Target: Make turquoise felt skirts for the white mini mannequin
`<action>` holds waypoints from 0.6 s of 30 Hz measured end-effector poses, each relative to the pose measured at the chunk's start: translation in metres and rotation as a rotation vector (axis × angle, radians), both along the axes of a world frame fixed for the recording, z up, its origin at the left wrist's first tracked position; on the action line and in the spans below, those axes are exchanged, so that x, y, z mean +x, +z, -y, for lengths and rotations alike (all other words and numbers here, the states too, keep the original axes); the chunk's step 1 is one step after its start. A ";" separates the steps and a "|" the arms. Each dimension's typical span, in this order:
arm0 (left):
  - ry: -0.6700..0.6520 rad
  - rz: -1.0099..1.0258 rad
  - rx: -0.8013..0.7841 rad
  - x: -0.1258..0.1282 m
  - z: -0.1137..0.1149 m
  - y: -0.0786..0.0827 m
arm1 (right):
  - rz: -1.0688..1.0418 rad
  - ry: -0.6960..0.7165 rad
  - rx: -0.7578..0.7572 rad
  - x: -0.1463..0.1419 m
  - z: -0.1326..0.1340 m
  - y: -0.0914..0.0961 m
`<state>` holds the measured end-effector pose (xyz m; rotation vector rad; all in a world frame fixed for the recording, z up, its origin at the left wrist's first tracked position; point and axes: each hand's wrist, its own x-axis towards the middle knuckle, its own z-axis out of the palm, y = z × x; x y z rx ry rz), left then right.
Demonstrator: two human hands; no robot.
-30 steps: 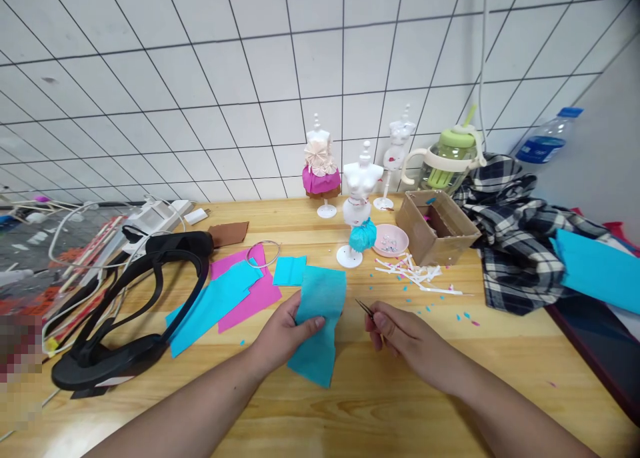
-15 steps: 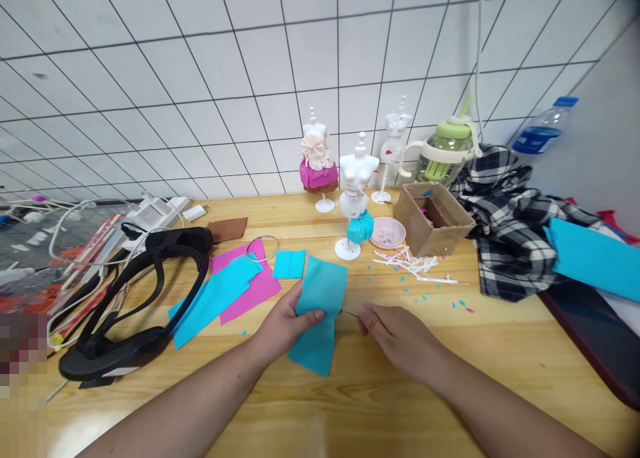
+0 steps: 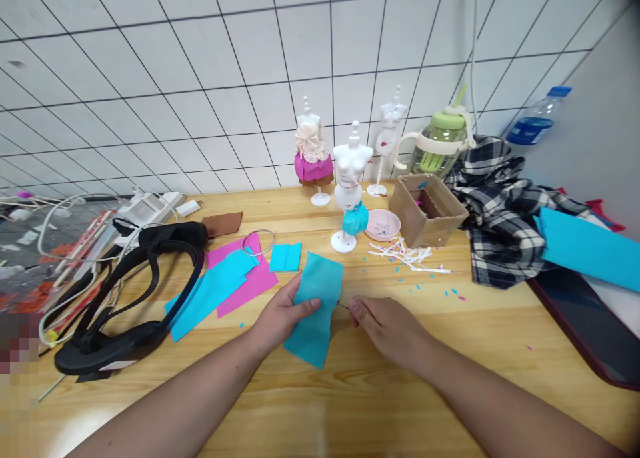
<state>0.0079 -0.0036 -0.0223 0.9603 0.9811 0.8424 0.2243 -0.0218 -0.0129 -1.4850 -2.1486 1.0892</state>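
Head view: the turquoise cloth point(image 3: 316, 331) is pinched shut in the left hand point(image 3: 280, 319), thumb on top, other fingers mostly hidden behind; it's held out over the worktop point(image 3: 320, 415), this side of the white dress form point(image 3: 351, 161); a thin dark tool point(image 3: 344, 305) is gripped in the closed fingers of the right hand point(image 3: 383, 323), pointed at the cloth's right edge; whether contact is made can't be told; looks like the edge-working step, tbh; for the next move, a steady cloth and a finely aimed tip are probably needed.
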 end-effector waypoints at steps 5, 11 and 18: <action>-0.027 -0.029 0.013 0.000 0.001 -0.001 | -0.031 0.029 -0.008 -0.002 0.001 -0.001; -0.027 -0.039 0.005 0.000 0.001 -0.003 | -0.078 0.040 -0.023 -0.004 0.000 -0.003; -0.031 -0.014 -0.002 -0.002 0.000 -0.006 | -0.066 0.031 -0.038 -0.003 -0.002 -0.004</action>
